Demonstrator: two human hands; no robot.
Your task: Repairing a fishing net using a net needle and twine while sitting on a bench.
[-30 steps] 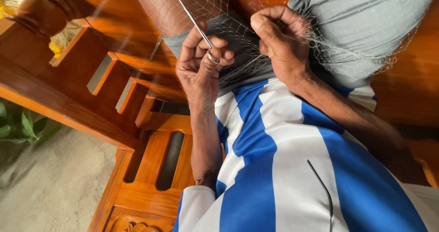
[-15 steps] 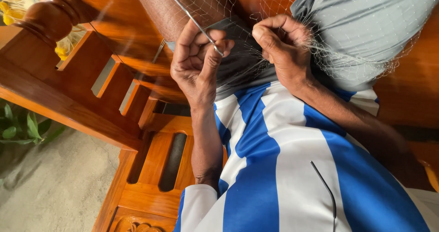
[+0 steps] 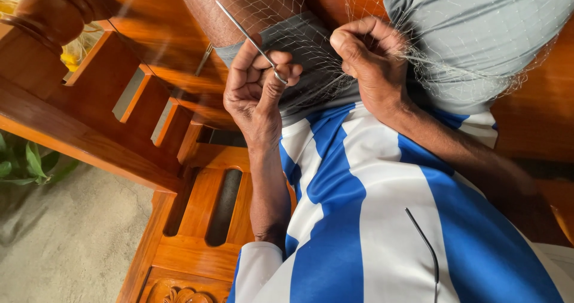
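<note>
**A:** Netting [image 3: 359, 16] first: fine pale mesh lies draped over the knees and the grey shorts [image 3: 478, 34]. From my remote feed, the left hand [image 3: 257, 88] has its fingers [image 3: 286, 70] pinched narrow around a thin metal needle [image 3: 248, 37], which slants up and away to the left.

**B:** And the right?

**A:** The right hand [image 3: 373, 61] is curled tight, gripping a bunched strand of the mesh. Since a second ago the needle has tipped flatter and the left hand has drawn a little closer to the right; I judge a knot is being pulled through.

**B:** Any packages, labels or signs?

**A:** None that I can see. Just the blue-and-white striped shirt [image 3: 359, 219], the carved wooden bench [image 3: 197, 219] beneath, a sandy floor [image 3: 66, 237] and green leaves [image 3: 24, 162] at far left.
</note>
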